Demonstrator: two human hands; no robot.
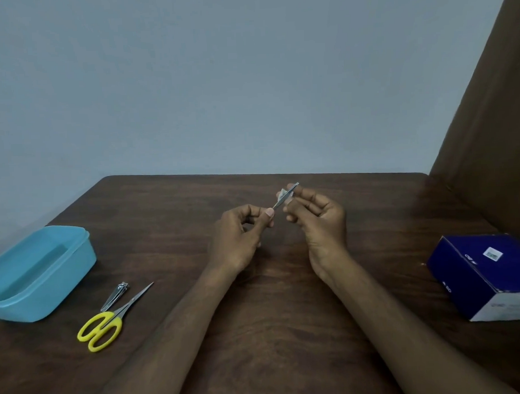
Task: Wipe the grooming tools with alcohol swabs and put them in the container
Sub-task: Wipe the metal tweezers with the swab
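Above the middle of the wooden table [272,329], my left hand [239,238] pinches the near end of a thin metal tool, likely tweezers [293,186], which slants up to the right. My right hand [315,215] pinches a small white swab [282,192] folded around the tool's upper part. A light blue container [78,256] stands open at the left edge; its inside looks empty. Beside it lie a metal nail clipper [115,296] and yellow-handled scissors [110,323].
A dark blue cardboard box [485,274] sits at the right side of the table. A brown upholstered chair back or curtain [486,130] rises behind it. A plain grey wall stands past the table's far edge.
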